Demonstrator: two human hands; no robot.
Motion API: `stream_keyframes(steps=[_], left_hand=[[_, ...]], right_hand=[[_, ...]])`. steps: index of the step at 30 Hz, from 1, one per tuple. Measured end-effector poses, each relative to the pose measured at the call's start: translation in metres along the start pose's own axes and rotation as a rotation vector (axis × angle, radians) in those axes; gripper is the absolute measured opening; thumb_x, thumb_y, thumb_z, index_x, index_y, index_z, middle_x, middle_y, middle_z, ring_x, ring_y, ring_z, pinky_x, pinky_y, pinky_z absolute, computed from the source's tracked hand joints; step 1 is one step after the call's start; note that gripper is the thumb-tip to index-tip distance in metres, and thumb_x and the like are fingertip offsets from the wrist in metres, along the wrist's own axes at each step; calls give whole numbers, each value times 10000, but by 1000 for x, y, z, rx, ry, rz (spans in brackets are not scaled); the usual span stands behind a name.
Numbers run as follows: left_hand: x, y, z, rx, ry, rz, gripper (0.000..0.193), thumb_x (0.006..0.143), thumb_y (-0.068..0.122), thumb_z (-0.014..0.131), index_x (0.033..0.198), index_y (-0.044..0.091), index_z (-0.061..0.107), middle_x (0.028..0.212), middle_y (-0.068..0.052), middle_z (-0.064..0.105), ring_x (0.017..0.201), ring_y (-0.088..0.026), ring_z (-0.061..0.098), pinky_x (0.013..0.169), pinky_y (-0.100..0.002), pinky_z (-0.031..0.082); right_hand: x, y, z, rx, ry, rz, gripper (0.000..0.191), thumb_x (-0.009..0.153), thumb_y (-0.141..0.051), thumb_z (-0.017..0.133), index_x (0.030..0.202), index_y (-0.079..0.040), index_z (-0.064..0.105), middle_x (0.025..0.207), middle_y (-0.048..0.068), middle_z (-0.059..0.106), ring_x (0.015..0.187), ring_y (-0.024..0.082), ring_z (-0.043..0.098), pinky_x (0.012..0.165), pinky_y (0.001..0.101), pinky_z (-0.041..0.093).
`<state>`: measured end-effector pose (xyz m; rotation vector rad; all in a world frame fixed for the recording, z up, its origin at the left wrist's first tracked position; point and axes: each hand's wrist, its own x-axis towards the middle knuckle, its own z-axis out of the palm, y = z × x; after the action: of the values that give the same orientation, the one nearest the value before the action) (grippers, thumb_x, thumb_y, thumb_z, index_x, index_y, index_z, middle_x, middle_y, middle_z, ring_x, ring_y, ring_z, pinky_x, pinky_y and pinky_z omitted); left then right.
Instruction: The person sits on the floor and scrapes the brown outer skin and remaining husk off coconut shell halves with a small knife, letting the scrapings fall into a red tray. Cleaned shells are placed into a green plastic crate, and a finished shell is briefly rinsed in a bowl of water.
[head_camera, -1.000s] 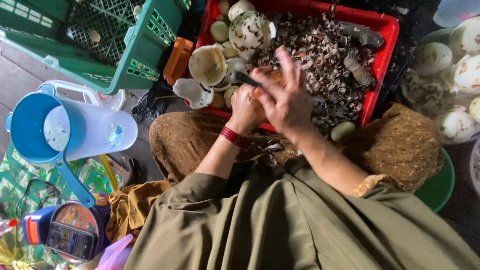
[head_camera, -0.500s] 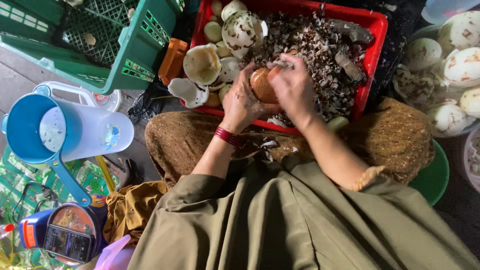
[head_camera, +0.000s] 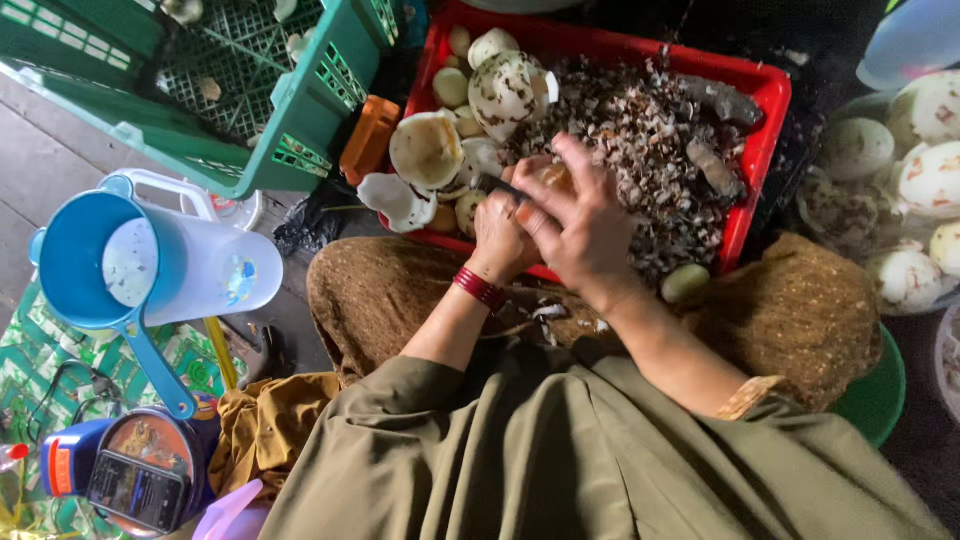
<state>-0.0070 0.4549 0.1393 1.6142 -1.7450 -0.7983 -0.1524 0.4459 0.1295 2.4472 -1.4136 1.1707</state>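
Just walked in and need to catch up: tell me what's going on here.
A seated person holds a small tan round thing between both hands over a red tray heaped with peel scraps. The left hand grips a dark blade against it; the right hand cups it. Whitish peeled pieces lie in the tray.

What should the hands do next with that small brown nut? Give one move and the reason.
Probably turn the nut a little in the right hand so an uncut side meets the blade. The left hand holds what looks like a dark knife against it, both hands sit over the red tray, and a heap of shavings already lies there.
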Motion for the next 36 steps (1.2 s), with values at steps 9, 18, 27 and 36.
stream_keyframes(steps=[9,18,27,36], left_hand=[[-19,16,-7,61,118,215,956,539,238,942,1393,170,517,1370,-104,596,1211,-362,640,947,-442,567],[-4,-9,2,-19,55,119,830,755,342,936,1445,181,504,1355,-111,627,1188,-342,671,947,-440,569],[-4,-6,3,-11,90,160,916,506,284,896,1326,155,507,1201,-165,644,993,-387,686,787,-454,580],[-3,-5,6,36,94,161,813,635,291,882,1345,142,514,1221,-127,629,1054,-383,669,827,-467,569]], right_hand=[[-23,114,56,1086,-497,1035,347,1007,-317,640,1171,-35,757,1141,91,751,1012,154,662,934,305,489],[-8,-14,-13,437,2,324,309,991,-305,586,1112,-34,672,1133,182,701,1027,241,678,947,355,561],[30,23,-4,803,-357,764,416,1033,-395,552,1229,-61,704,1112,125,783,975,214,749,981,343,530],[26,28,6,753,-317,716,473,1046,-432,537,1360,-82,580,1203,76,769,1003,175,740,898,323,556]])
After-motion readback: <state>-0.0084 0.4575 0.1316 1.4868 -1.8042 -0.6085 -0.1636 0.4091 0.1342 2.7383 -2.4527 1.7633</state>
